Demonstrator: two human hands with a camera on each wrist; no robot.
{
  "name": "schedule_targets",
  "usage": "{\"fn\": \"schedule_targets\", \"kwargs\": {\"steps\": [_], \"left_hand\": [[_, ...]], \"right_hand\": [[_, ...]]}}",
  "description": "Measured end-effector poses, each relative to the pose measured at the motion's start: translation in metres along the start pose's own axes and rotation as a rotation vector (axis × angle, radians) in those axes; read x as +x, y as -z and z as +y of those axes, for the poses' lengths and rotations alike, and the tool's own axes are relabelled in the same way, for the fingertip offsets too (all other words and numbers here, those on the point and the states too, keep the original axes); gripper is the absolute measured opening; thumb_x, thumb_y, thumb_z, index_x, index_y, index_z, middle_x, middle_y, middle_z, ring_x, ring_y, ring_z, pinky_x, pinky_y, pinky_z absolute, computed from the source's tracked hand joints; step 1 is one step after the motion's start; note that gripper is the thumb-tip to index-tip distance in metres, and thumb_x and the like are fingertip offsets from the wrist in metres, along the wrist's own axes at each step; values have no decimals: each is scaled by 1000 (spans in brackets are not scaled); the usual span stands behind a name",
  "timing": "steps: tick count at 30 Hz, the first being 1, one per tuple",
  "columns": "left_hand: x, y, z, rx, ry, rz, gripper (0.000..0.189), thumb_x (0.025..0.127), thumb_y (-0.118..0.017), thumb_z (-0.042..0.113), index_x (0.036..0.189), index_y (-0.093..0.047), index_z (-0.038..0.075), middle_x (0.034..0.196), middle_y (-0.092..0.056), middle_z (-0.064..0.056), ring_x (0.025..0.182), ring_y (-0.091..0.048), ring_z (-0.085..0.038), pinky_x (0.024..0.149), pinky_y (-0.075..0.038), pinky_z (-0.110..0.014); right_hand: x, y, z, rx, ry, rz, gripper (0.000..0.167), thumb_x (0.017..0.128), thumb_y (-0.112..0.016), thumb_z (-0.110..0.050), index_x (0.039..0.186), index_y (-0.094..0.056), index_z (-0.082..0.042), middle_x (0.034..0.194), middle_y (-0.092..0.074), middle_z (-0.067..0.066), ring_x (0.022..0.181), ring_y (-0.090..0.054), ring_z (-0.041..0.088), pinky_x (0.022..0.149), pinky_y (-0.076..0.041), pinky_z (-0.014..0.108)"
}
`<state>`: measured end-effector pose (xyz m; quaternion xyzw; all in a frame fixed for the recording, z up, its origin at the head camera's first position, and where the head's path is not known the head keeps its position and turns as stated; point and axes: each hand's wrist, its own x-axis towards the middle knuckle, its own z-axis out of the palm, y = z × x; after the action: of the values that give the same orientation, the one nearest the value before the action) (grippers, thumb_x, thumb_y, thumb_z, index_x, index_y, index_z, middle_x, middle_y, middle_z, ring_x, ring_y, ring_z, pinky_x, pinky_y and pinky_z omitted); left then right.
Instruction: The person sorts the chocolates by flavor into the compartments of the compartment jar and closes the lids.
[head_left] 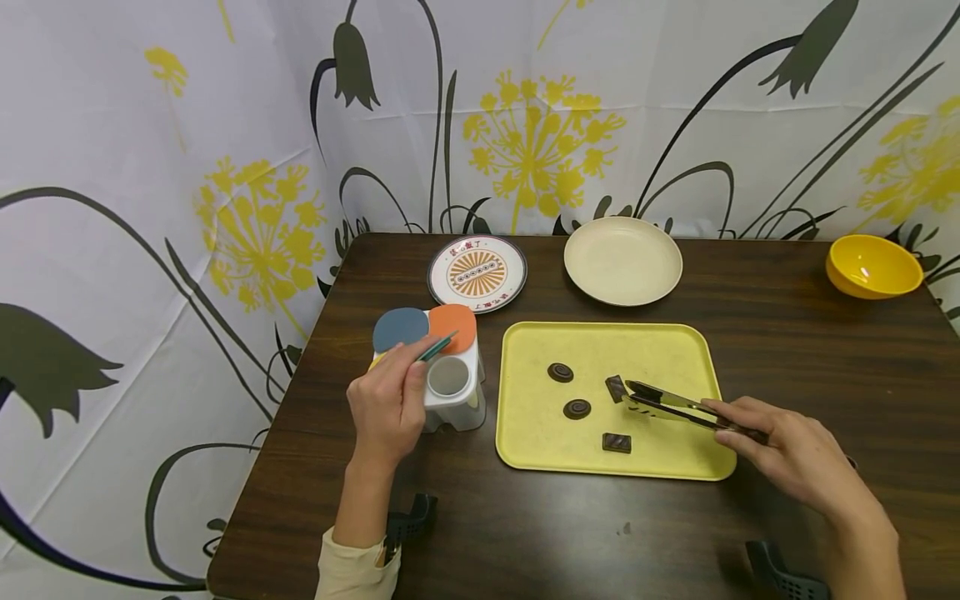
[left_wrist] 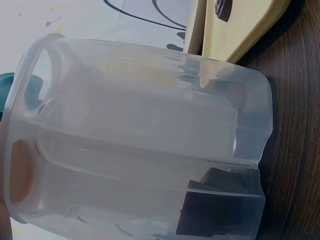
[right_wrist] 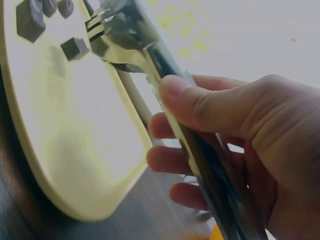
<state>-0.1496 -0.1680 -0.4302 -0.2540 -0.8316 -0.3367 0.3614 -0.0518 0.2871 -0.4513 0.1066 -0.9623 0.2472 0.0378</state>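
Note:
My left hand [head_left: 386,408] pinches a teal lid [head_left: 437,347], seen nearly edge-on, above a white, partly see-through container [head_left: 459,408]. The container's near right compartment is uncovered; blue [head_left: 400,327] and orange [head_left: 453,323] lids cover the far ones. Dark contents [left_wrist: 215,207] show through its wall in the left wrist view. In my right hand [head_left: 795,454] I hold metal tongs [head_left: 682,410], their tips over the yellow tray [head_left: 675,354]. Right beside the tips lies a dark chocolate square [head_left: 616,388]. Another rectangular chocolate [head_left: 617,442] and two round chocolates [head_left: 577,409] lie on the tray.
Behind the container lies a patterned plate [head_left: 477,275]. A cream plate [head_left: 622,261] sits beyond the tray, and a yellow bowl [head_left: 873,267] at the far right. Patterned cloth [head_left: 465,108] hangs along the table's back edge.

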Motion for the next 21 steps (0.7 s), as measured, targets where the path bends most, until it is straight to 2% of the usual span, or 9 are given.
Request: {"fn": "schedule_targets", "kwargs": {"steps": [1, 5, 9, 10, 12, 13, 16, 21], "left_hand": [[0, 0, 0, -1, 0, 0, 39, 102, -42, 31, 114, -73, 9, 101, -74, -2, 61, -60, -16, 51, -48, -36], [0, 0, 1, 6, 4, -1, 38, 102, -44, 29, 113, -73, 8, 101, -74, -3, 63, -63, -18, 62, -54, -39], [-1, 0, 1, 4, 7, -4, 38, 102, -44, 29, 113, -73, 8, 101, -74, -4, 57, -58, -16, 57, -52, -37], [-1, 0, 1, 3, 7, -4, 38, 102, -43, 29, 114, -73, 8, 101, -74, -4, 57, -57, -15, 54, -51, -36], [-1, 0, 1, 0, 5, -5, 39, 102, -43, 30, 114, -73, 8, 101, -74, -4, 55, -54, -15, 50, -47, -35], [-1, 0, 1, 0, 6, -5, 38, 102, -43, 29, 114, -73, 8, 101, -74, -4, 56, -56, -15, 52, -50, -36], [-1, 0, 0, 4, 8, -9, 38, 102, -43, 29, 114, -73, 8, 101, -74, -4, 55, -53, -14, 50, -48, -35], [-1, 0, 0, 8, 7, -7, 38, 102, -43, 29, 114, -73, 8, 99, -74, -4, 53, -47, -13, 45, -41, -31]], "right_hand": [[2, 0, -3, 0, 15, 14, 40, 87, -74, -28, 127, -68, -29, 105, -64, -14, 68, -47, 1, 53, -32, 24], [10, 1, -13, -7, 77, 63, 40, 86, -76, -26, 125, -68, -31, 108, -65, -14, 70, -51, 2, 55, -37, 25], [16, 2, -19, -22, 100, 74, 42, 85, -77, -26, 125, -68, -32, 115, -67, -7, 74, -56, 3, 57, -41, 28], [16, 3, -19, -25, 99, 68, 42, 85, -76, -26, 126, -68, -31, 112, -67, -7, 72, -54, 3, 55, -39, 27], [16, 3, -18, -31, 93, 60, 43, 85, -77, -25, 127, -68, -29, 106, -68, -9, 70, -54, 1, 53, -38, 26], [15, 4, -17, -36, 85, 55, 43, 85, -77, -25, 127, -67, -28, 101, -67, -12, 68, -52, -1, 52, -36, 25], [10, 4, -11, -45, 51, 28, 44, 86, -76, -26, 128, -66, -26, 85, -58, -19, 62, -47, -3, 49, -32, 23], [4, 6, 1, -62, -22, -45, 46, 87, -75, -31, 131, -64, -24, 80, -55, -22, 64, -47, -4, 51, -32, 26]]}}
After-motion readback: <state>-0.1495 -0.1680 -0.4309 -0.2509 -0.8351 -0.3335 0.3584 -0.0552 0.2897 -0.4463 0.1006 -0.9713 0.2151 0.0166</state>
